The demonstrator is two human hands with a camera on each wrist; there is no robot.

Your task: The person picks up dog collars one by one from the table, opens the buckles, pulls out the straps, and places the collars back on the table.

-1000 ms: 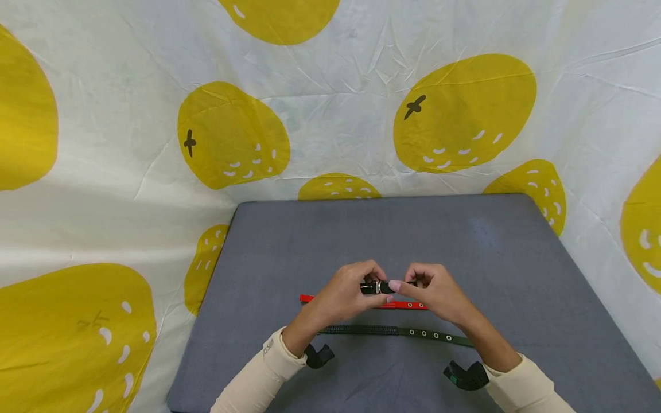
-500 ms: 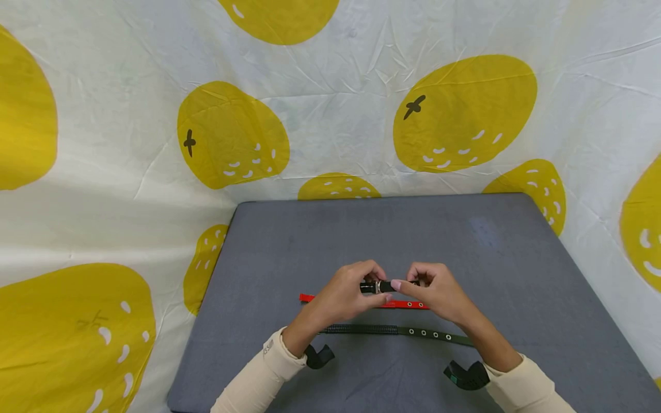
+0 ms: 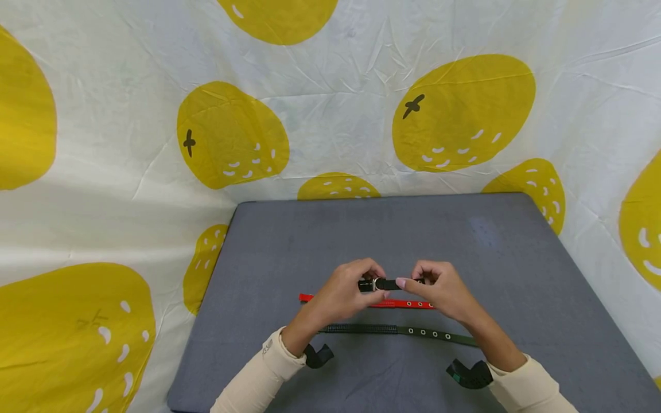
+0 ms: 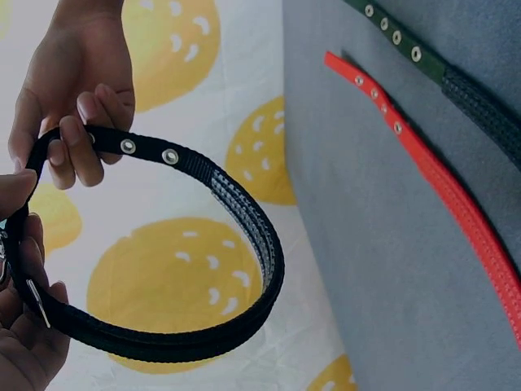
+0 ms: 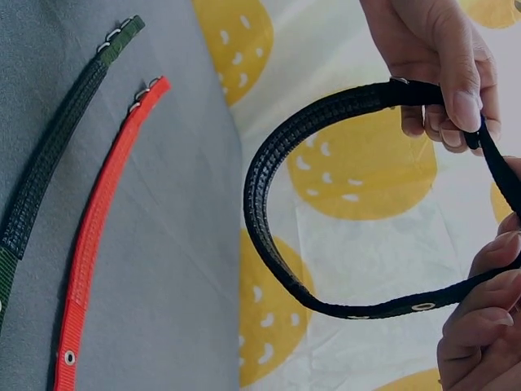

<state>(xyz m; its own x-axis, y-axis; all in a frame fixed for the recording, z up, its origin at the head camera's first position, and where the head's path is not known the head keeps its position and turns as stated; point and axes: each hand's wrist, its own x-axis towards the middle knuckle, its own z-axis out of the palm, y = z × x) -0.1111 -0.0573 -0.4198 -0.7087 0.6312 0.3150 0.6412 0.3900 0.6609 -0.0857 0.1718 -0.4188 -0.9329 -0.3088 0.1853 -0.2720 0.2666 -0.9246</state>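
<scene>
A black collar (image 5: 257, 191) with a padded lining is bent into a loop and held up in both hands. My left hand (image 3: 341, 293) pinches its end with the metal buckle (image 4: 38, 303). On the other end, my right hand (image 3: 445, 292) grips the strap, which has metal eyelets (image 4: 169, 156). A short stretch of black strap runs between the two hands through the buckle area, partly hidden by the fingers. Below the hands, a red collar (image 3: 403, 304) and a dark green collar (image 3: 361, 329) lie flat, side by side.
The grey padded table top (image 3: 392, 241) lies under everything. Behind it and along its sides hangs a white cloth (image 3: 335, 126) printed with yellow fruit shapes. Black straps (image 3: 471, 375) stick out at both wrists.
My right hand has shifted slightly to the right, and more black strap shows between the hands. The left hand stays almost still on the buckle end. Both lying collars are unmoved.
</scene>
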